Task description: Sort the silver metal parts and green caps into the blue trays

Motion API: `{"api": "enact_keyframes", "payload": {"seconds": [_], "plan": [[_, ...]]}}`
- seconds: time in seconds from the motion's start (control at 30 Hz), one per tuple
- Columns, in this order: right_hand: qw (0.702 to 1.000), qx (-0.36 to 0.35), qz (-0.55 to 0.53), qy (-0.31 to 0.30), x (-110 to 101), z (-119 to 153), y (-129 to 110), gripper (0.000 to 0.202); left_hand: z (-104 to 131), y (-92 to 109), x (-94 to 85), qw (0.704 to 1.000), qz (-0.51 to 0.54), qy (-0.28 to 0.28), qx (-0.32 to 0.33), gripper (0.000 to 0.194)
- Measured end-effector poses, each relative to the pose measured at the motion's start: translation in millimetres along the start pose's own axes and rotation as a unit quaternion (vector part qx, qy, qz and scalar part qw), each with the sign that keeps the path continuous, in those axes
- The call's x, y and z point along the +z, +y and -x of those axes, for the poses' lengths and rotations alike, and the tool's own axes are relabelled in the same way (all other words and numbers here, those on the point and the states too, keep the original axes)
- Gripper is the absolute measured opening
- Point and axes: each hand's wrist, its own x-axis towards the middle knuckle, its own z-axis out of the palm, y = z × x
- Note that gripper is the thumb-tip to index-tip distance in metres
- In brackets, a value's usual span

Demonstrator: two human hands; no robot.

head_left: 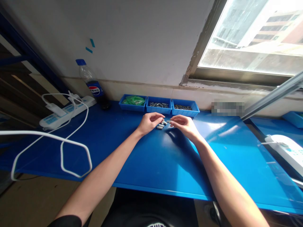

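Several short silvery metal pieces [160, 126] lie in a small group on the blue table [146, 157], between my two hands. My left hand [149, 122] is at the left of the group, thumb and fingers brought together in a pinch; whatever is between the tips is too small to make out. On the other side, my right hand [183, 125] pinches a small silvery metal piece [168, 121] whose end sticks out to the left of the fingertips. Both wrists are held just above the table.
Behind my hands stand three blue bins: one with green plastic bags [133, 100], one with metal pieces [159, 105], one with thin pins or screws [182, 107]. A cola bottle [94, 88], power strip [68, 110] and looping white cable [88, 154] occupy the left; another power strip [288, 151] lies right.
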Motion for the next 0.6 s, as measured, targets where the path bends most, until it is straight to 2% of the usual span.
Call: {"api": "enact_keyframes", "payload": {"seconds": [0.17,0.4,0.5,0.6], "plan": [[0.999,0.003,-0.023,0.031,2,2,-7,0.042,3,1,4.3,1.0,0.013,-0.022,-0.005,0.036],[0.998,-0.023,-0.059,-0.004,6,4,-6,0.036,4,0,7.5,0.997,0.059,-0.041,-0.035,0.041],[0.998,-0.02,-0.057,-0.014,7,4,-4,0.041,4,2,6.1,0.995,0.083,-0.032,-0.036,0.04],[0.998,-0.051,0.018,0.01,8,1,3,0.035,0,2,4.1,0.995,0.091,0.007,-0.028,0.039]]}}
